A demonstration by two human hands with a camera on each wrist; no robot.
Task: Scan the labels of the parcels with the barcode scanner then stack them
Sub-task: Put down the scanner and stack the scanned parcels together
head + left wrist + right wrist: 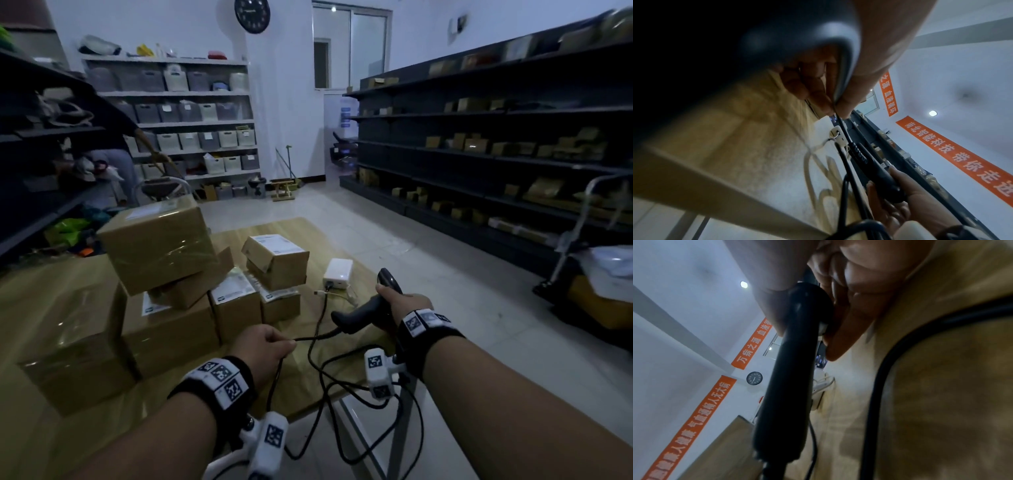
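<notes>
Several taped cardboard parcels with white labels stand stacked on a wooden table at the left and middle of the head view. A small labelled parcel tops two others at the middle. My right hand grips the black barcode scanner by its handle, to the right of the parcels. My left hand pinches the scanner's black cable between thumb and fingers, just in front of the stack.
A white box with plugged-in leads sits on the table behind the scanner. Loops of cable hang over the table's near edge. Dark shelving runs along the right, a trolley stands far right, and a person bends at the back left.
</notes>
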